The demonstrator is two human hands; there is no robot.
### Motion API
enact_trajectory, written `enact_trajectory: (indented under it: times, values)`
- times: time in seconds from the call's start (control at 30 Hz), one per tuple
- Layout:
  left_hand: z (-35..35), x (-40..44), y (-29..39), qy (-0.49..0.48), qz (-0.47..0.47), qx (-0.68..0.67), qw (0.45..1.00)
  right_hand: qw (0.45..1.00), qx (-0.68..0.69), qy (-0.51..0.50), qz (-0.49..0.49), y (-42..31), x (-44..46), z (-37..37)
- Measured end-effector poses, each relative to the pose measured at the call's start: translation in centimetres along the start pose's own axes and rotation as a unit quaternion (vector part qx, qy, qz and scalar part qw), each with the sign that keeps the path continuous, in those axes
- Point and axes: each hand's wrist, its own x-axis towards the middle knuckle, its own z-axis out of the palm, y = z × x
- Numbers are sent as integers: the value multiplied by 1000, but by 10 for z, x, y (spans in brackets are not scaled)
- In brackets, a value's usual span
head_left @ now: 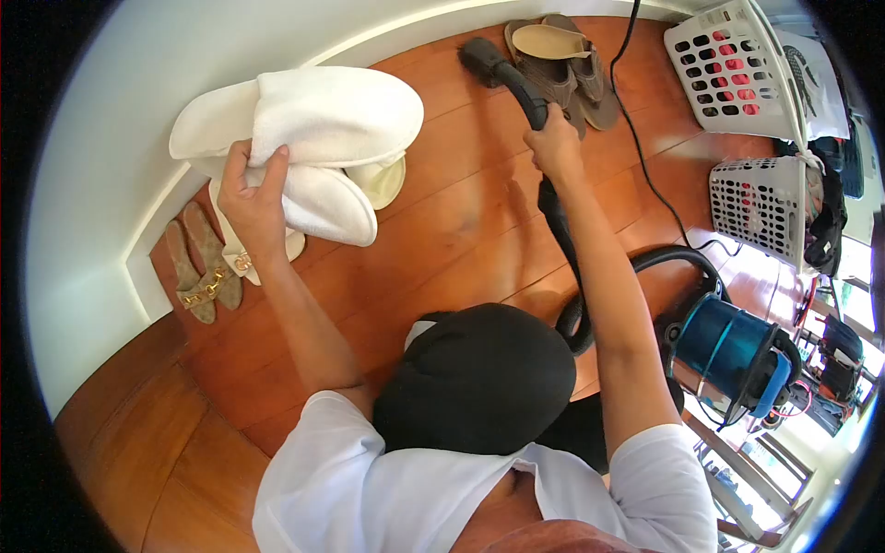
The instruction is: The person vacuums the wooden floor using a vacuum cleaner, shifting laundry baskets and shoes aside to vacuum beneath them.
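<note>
My left hand [253, 198] is closed on a pair of white slippers [341, 106], thumb and fingers pinching them near the middle. The slippers are held above the floor, partly covering cream shoes [385, 184] below them. My right hand [556, 147] grips the black vacuum cleaner wand [525, 95]. At its far end is a dark brush head [481, 61], beside brown sandals [556, 83]; whether they touch I cannot tell. A black hose [678, 256] runs from the wand towards a blue canister vacuum cleaner [724, 343] on the right.
Tan flat shoes with gold buckles [205, 276] lie by the wall corner at left. White perforated laundry baskets [733, 69] stand at the upper right, filled with items. A black cord [636, 138] crosses the wooden floor [452, 217]. A white baseboard [396, 41] edges the wall.
</note>
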Motion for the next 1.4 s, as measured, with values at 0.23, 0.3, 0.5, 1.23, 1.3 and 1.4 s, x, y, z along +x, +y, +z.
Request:
enact_trajectory:
  times: [0.23, 0.3, 0.5, 1.23, 1.3, 1.4]
  values:
    - [1, -7, -25, -110, -66, -5, 992, 996, -5, -62, 60, 26, -83, -29]
    - [12, -12, -18, -144, -24, 44, 988, 997, 38, -45, 45, 25, -48, -23]
    - [3, -11, -22, -172, -15, 91, 981, 997, 74, -36, 1, -2, 6, -11]
    - [-17, -7, -6, -106, -13, 37, 994, 983, -95, -97, -121, -48, -68, 34]
    - [-11, -8, -4, -129, 14, 26, 991, 981, -89, -58, -164, -61, -36, 49]
    - [-11, -5, -8, -127, 17, 15, 992, 982, -92, -30, -162, -56, 7, 50]
